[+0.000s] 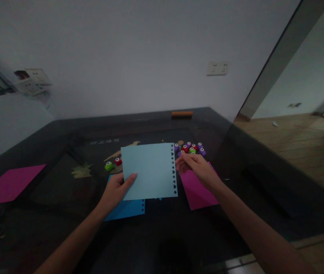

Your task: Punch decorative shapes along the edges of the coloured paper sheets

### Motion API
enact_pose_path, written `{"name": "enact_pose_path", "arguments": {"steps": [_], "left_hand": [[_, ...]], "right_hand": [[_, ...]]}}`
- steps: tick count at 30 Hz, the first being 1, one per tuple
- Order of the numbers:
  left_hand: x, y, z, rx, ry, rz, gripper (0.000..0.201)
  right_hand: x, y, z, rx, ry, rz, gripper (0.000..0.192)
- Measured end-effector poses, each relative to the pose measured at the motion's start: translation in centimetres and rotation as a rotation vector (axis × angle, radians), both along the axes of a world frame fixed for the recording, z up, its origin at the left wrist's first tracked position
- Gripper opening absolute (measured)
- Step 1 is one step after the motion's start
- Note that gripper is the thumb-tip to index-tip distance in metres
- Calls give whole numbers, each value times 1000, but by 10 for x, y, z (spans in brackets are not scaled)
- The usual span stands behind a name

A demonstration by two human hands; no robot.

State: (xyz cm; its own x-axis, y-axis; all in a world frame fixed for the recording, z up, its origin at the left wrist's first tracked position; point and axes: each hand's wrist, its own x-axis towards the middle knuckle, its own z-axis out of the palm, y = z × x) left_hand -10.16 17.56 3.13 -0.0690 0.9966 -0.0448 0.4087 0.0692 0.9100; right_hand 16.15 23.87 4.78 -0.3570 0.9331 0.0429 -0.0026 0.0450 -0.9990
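My left hand (116,190) holds a light blue paper sheet (150,171) by its lower left corner, lifted above the dark table (50,213). A row of small punched shapes runs down the sheet's right edge. My right hand (197,169) pinches that right edge, just in front of a cluster of small purple, red and green craft punches (190,148). Under the sheet lies a darker blue sheet (127,209), also punched along one edge. A magenta sheet (197,192) lies under my right hand.
A green punch (109,166) and a red punch (118,161) sit left of the held sheet. Another magenta sheet (8,185) lies at the table's left edge. An orange bar (181,113) rests at the far edge by the wall. Wooden floor (299,140) is to the right.
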Motion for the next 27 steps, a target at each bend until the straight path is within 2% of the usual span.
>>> {"name": "enact_pose_path", "arguments": {"steps": [4,7,11,17,19,23,27], "left_hand": [[0,1,-18,-17,34,28,43],[-3,0,-25,-57,68,38,44],[-6,-2,-24,-98,82,28,45],[-5,-5,-20,-102,127,-2,42],[-5,-6,-21,-88,167,-35,41],[-5,-8,-23,-42,245,-108,42],[-5,-8,-24,-9,269,-123,42]], "right_hand": [[7,-6,-8,-57,-53,26,35],[9,-7,-16,-87,-98,70,30],[6,-5,-25,-127,-108,136,24],[-2,-11,-26,-168,-82,236,37],[-4,-13,-26,-183,-87,264,34],[-5,-16,-31,-214,-139,263,25],[-4,-16,-35,-196,-190,256,22]]}}
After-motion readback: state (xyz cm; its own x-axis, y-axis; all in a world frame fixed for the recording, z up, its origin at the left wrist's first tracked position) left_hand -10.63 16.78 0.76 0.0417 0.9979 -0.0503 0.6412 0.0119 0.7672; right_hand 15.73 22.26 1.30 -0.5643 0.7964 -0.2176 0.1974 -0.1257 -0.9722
